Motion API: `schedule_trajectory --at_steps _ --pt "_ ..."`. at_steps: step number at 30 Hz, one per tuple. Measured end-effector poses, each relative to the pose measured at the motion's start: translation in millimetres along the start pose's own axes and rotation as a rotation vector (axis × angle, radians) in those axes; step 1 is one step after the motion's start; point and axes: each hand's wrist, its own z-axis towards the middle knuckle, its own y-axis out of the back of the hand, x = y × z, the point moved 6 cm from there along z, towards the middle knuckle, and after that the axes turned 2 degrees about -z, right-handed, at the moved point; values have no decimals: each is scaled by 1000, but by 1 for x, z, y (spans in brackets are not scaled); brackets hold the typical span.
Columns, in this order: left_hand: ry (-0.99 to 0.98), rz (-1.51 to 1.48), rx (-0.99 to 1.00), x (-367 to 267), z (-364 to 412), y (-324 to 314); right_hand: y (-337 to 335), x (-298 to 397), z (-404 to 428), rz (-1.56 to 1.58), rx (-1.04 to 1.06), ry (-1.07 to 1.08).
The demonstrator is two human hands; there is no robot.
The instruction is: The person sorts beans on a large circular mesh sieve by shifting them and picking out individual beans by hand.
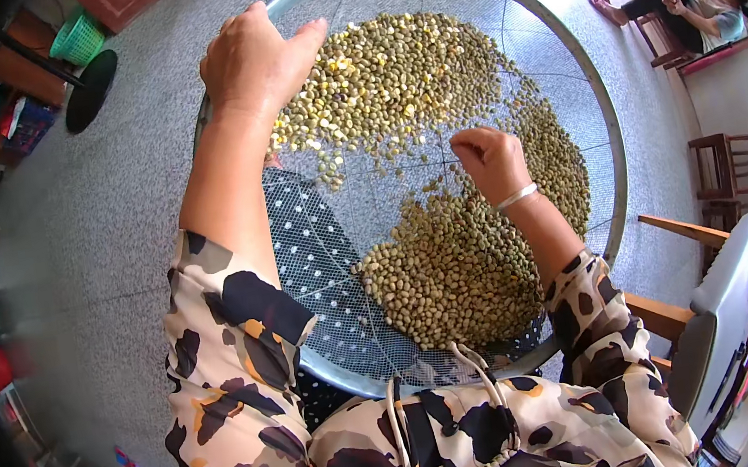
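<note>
A large round sieve (603, 100) with a metal rim and wire mesh rests over my lap, dotted dark cloth showing through it. Dried beans lie on the mesh: a mixed pile (397, 76) with pale and yellow pieces at the far side, a browner heap (455, 265) nearer my body, and a band along the right. My left hand (258, 59) is at the far left rim, its thumb spread over the edge of the far pile; whether it grips the rim is hard to tell. My right hand (494, 159), with a white bracelet, hovers above the near heap, fingers curled together, their contents hidden.
A green plastic basket (77, 39) and a round black stand base (92, 91) are at the upper left. A seated person (703, 4) is at the upper right. Wooden chairs (730, 165) stand along the right wall, and a grey-white padded object (719, 310) is close on my right.
</note>
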Motion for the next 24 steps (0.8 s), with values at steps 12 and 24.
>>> schedule_trajectory --at_steps 12,24 --pt "0 50 -8 -5 3 -8 -26 11 14 -122 -8 93" --pt "-1 -1 -13 3 0 -2 167 -41 -62 182 -595 -203"
